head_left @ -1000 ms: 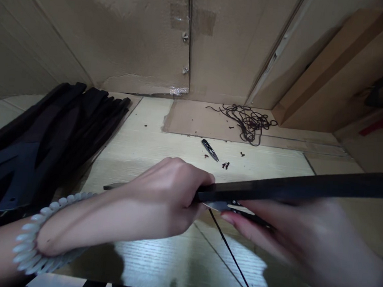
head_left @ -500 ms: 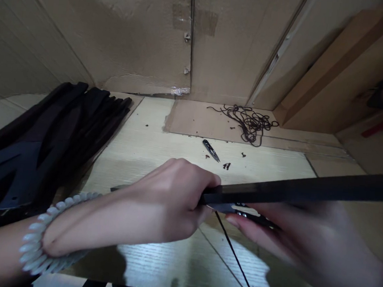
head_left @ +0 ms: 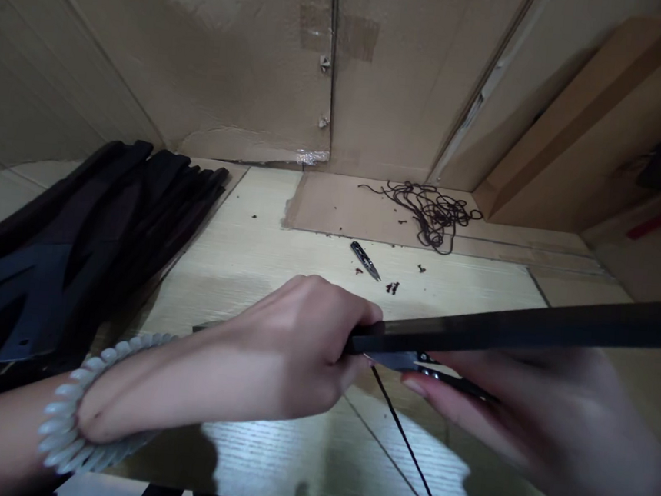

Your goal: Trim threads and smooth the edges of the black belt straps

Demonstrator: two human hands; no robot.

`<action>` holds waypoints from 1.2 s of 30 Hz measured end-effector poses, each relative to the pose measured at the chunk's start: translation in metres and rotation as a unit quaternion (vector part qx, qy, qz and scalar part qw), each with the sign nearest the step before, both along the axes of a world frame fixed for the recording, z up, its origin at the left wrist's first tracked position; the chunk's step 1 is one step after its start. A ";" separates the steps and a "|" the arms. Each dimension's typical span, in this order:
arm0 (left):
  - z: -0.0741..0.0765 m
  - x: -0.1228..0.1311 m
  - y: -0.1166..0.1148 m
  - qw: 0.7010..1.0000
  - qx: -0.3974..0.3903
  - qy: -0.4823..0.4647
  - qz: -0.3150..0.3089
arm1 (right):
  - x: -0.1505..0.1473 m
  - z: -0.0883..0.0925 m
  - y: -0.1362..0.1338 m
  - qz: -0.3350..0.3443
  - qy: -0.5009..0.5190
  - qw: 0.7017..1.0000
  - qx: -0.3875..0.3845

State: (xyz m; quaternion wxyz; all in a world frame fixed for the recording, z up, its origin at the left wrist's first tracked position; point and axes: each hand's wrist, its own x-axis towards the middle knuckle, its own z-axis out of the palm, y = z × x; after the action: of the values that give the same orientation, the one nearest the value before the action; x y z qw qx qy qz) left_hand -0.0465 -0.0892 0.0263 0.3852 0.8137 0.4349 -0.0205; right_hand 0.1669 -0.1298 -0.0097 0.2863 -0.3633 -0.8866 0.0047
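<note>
My left hand (head_left: 303,354), with a pale coiled band at the wrist, is closed round the end of a long dark strip (head_left: 520,326) that runs off to the right. Below the strip, my right hand (head_left: 536,413) holds small thread snips (head_left: 441,372) between thumb and fingers, the blade tips close to my left fingertips. A dark cord (head_left: 406,441) hangs from beneath my left fingers down to the lower edge of the view. The strip hides part of my right hand.
Dark shaped pieces (head_left: 102,212) are stacked at the left. A second pair of snips (head_left: 366,260) and dark scraps (head_left: 392,287) lie on the table (head_left: 249,249). Tangled cord (head_left: 437,215) lies behind, near cardboard walls (head_left: 397,76) and a brown box (head_left: 577,131) at right.
My right hand and the snips have moved slightly to the right, away from my left fingers. My left hand keeps its hold on the strip.
</note>
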 end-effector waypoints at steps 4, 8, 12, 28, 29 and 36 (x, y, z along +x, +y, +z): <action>0.002 0.000 -0.001 1.000 -0.004 -0.002 -0.004 | -0.002 -0.001 -0.001 -0.014 -0.014 1.000 0.003; 0.001 0.000 0.001 1.000 -0.008 -0.008 0.005 | -0.004 0.000 0.001 -0.003 -0.006 1.000 0.001; 0.000 -0.002 0.001 1.000 -0.016 -0.020 0.011 | -0.002 0.001 0.001 -0.002 -0.013 1.000 0.002; 0.001 0.000 0.000 1.000 0.002 -0.007 0.008 | -0.004 0.001 0.001 -0.020 -0.032 0.999 0.035; 0.000 0.000 0.000 1.000 0.003 -0.009 0.007 | -0.005 0.001 0.002 -0.021 -0.032 0.999 0.035; -0.023 -0.006 0.000 0.993 0.059 -0.099 0.003 | -0.011 0.003 0.003 -0.014 -0.023 0.999 0.044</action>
State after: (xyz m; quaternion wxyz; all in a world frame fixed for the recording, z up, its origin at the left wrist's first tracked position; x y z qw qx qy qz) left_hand -0.0529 -0.0891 0.0034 0.3778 0.8317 0.3974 0.0875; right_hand 0.1560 -0.1266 -0.0070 0.2813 -0.3627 -0.8872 -0.0469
